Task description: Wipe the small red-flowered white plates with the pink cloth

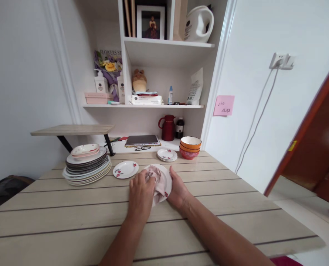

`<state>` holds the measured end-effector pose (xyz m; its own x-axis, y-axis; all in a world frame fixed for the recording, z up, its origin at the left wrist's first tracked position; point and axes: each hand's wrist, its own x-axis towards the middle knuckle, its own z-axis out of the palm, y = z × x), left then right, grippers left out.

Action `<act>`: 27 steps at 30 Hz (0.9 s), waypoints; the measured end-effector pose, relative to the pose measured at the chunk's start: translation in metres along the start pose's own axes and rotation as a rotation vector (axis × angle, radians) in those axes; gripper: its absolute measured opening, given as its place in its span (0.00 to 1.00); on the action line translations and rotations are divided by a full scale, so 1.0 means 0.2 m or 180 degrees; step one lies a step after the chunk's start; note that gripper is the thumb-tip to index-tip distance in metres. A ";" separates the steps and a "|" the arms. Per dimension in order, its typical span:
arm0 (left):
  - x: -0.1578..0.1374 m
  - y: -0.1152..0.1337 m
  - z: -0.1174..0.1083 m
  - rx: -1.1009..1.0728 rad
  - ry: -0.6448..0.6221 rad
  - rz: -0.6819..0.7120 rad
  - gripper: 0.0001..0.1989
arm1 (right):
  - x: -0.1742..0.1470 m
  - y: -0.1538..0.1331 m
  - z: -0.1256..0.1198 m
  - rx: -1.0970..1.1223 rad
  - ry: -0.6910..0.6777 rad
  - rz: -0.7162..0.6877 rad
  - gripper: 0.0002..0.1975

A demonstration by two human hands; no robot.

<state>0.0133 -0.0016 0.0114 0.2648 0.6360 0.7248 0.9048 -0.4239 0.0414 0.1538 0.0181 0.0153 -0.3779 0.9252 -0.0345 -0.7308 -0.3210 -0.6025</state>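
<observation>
Showing beneath left hand and cloth, the plate touches right hand.

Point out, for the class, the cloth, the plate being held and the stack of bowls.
Cloth (159, 181): head view, on its crumpled middle.
Held plate (168, 180): head view, on its bare right side.
Stack of bowls (190, 146): head view, on an orange outer wall.

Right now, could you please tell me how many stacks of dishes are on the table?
3: the large plate stack at left, the small plate stack near the back, and the bowl stack to its right.
</observation>
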 end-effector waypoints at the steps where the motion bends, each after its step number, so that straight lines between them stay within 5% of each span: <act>1: 0.00 0.00 0.01 -0.0009 -0.0100 0.0072 0.11 | 0.00 0.00 -0.01 0.0006 0.0013 -0.0017 0.34; 6: -0.01 0.00 0.09 -0.0402 -0.0350 0.0430 0.12 | 0.02 -0.01 -0.07 0.0016 0.0076 0.0028 0.35; 10: -0.02 0.01 0.08 -0.0606 -0.0477 0.0590 0.24 | 0.02 -0.02 -0.09 0.0021 0.0140 0.0121 0.35; 15: -0.02 0.01 0.04 -0.0352 -0.0410 0.0658 0.19 | 0.02 0.01 -0.08 -0.0197 0.0227 0.0167 0.29; 21: 0.00 0.01 0.01 0.0205 -0.0039 0.0066 0.17 | 0.02 0.03 -0.06 -0.0402 -0.0007 0.0017 0.30; 27: 0.00 0.00 -0.01 0.0437 -0.0269 -0.0037 0.16 | 0.01 0.01 -0.03 -0.0220 0.0143 -0.0192 0.29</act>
<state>0.0121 -0.0029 0.0125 0.2760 0.6948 0.6642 0.9434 -0.3279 -0.0492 0.1550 0.0207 0.0083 -0.3075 0.9511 -0.0312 -0.7098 -0.2511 -0.6581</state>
